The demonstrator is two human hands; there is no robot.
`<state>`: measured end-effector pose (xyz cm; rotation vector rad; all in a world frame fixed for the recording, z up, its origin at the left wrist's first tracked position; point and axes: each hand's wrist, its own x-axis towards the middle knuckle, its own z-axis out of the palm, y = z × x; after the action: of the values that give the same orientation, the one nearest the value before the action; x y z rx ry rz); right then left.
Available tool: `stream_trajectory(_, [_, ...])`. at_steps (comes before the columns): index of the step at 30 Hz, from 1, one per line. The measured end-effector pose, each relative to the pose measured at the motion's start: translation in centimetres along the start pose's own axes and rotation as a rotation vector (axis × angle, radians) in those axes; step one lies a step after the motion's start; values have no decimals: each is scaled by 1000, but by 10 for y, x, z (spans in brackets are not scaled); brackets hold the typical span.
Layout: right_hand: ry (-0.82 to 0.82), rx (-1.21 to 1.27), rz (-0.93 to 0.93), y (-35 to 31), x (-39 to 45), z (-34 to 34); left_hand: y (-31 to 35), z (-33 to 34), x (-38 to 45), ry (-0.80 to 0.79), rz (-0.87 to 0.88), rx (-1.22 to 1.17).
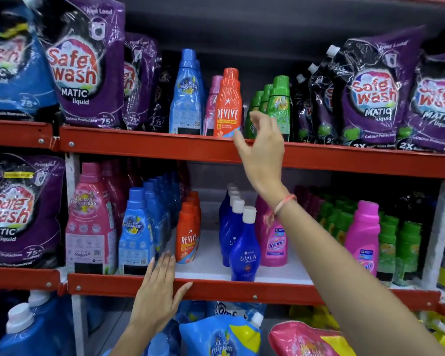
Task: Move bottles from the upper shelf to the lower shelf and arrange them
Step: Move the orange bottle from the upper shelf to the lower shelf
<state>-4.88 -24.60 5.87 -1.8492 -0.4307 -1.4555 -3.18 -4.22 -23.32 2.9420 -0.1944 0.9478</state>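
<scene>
On the upper shelf point(149, 147) stand a tall blue bottle point(186, 96), a pink bottle point(212, 104), an orange Revive bottle point(228, 104) and green bottles point(278, 104). My right hand point(261, 145) is raised in front of the upper shelf's red edge, just right of the Revive bottle, fingers apart and holding nothing. My left hand point(157, 291) lies flat and open over the red front edge of the lower shelf point(242, 289). The lower shelf holds rows of pink point(91, 222), blue point(136, 232), orange Revive point(188, 232), dark blue Ujala point(244, 247) and pink Vanish point(274, 242) bottles.
Purple Safe Wash pouches point(88, 65) flank the upper bottles on both sides, and another point(21, 211) stands at lower left. Green bottles point(396, 242) and a pink one point(362, 237) fill the lower right. Blue and pink refill pouches point(221, 337) sit below the lower shelf.
</scene>
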Motion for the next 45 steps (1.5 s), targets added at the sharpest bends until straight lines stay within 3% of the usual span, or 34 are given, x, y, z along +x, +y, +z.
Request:
stream_trajectory(4, [-214, -140, 158, -2, 46, 18, -2, 2, 1, -28, -11, -3])
stream_trajectory(8, [-334, -104, 278, 1, 66, 27, -3, 4, 1, -17, -16, -9])
stream_trajectory(20, [-304, -57, 357, 0, 69, 30, -4, 9, 4, 80, 13, -7])
stream_trajectory(28, [-149, 331, 459, -3, 69, 3, -2, 8, 2, 62, -17, 16])
stream_trajectory(36, [-315, 693, 565, -31, 2, -68, -1, 7, -1, 68, 4, 33])
stream_trajectory(45, [-456, 634, 780, -7, -100, -44, 1, 4, 1, 44, -1, 55])
